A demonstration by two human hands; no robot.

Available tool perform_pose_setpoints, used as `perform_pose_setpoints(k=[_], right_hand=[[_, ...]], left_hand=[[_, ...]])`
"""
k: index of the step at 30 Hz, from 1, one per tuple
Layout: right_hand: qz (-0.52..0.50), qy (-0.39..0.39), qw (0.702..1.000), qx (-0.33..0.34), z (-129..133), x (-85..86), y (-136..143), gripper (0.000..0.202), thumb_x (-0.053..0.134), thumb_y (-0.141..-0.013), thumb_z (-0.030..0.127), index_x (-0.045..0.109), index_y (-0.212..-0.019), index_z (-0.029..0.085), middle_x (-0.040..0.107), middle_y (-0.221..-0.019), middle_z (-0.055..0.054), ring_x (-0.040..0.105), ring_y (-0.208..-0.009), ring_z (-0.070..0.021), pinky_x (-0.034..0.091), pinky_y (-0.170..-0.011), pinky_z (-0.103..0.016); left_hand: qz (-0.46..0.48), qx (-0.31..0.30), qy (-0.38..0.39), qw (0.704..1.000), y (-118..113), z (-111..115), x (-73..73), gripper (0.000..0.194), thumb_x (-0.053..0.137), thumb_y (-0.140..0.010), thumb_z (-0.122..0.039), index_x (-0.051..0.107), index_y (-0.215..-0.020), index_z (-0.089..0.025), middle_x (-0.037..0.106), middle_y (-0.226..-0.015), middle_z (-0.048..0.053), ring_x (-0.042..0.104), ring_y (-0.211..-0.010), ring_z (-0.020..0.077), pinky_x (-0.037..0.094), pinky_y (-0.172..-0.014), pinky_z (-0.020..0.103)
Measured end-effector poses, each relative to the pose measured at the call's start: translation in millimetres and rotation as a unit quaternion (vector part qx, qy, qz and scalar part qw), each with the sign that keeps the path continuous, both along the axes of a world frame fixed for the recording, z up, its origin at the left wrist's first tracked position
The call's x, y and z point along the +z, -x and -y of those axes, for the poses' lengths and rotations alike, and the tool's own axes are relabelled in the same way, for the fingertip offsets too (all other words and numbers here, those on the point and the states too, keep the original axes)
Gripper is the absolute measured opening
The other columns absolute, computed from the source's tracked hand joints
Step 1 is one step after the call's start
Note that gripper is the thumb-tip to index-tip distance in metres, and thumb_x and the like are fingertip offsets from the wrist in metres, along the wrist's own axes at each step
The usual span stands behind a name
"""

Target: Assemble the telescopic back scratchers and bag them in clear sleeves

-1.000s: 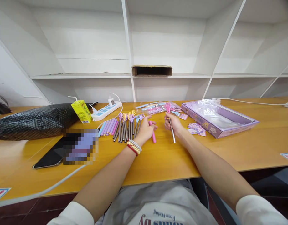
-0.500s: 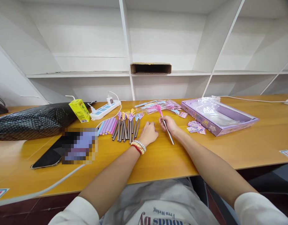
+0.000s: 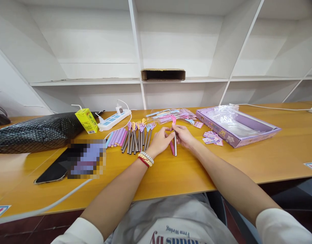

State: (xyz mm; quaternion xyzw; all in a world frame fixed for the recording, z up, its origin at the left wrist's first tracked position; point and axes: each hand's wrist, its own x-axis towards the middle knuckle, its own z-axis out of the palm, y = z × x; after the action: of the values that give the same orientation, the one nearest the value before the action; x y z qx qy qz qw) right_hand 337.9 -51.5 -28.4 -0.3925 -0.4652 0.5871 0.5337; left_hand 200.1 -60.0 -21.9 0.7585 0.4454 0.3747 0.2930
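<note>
My right hand [image 3: 186, 136] is closed round a back scratcher [image 3: 175, 146] with a pink claw head and a shiny metal handle, held head away from me. My left hand [image 3: 161, 141] is closed close against it, thumb beside the handle. From under the left fingers a narrow pink tube [image 3: 172, 148] sticks out alongside the handle; the fingers hide its upper end. Left of my hands lies a row of back scratchers [image 3: 135, 140] with purple, yellow and blue heads. Beside them are several pastel tubes [image 3: 117, 137].
Behind my hands lie bagged back scratchers [image 3: 168, 115]. Small printed cards [image 3: 212, 137] and an open purple box [image 3: 255, 140] are to the right. Leftward are a power strip [image 3: 114, 120], a yellow drink carton [image 3: 86, 120], a phone [image 3: 53, 166] and a black wrapped bundle [image 3: 36, 132].
My left hand has moved right to meet the right hand. The back scratcher has turned more upright in the view, and the pink tube has come into sight beneath the left fingers.
</note>
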Motion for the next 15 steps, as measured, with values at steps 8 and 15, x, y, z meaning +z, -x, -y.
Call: perform_pose_setpoints(k=[8,15], right_hand=[[0.062,-0.119,0.990,-0.039,-3,-2.6,0,0.045,0.059,-0.071,0.062,0.051,-0.071,0.018,0.047,-0.042,0.005,0.042,-0.030,-0.0088,0.032,-0.029,-0.021],[0.271,-0.209,0.939,-0.034,1,-4.5,-4,0.059,0.031,-0.083,0.067,0.050,-0.060,0.016,0.048,-0.048,0.001,0.045,-0.044,-0.0090,0.035,-0.047,-0.022]], left_hand=[[0.128,-0.095,0.068,0.985,-7,7,-6.6,0.043,0.055,-0.081,-0.036,0.043,-0.119,-0.017,0.066,-0.071,0.002,0.061,-0.055,0.0142,0.046,-0.056,0.027],[0.077,0.012,-0.001,0.997,-1,5,3.2,0.035,0.050,-0.083,-0.036,0.051,-0.113,-0.017,0.053,-0.051,-0.004,0.049,-0.043,0.0116,0.034,-0.045,0.023]])
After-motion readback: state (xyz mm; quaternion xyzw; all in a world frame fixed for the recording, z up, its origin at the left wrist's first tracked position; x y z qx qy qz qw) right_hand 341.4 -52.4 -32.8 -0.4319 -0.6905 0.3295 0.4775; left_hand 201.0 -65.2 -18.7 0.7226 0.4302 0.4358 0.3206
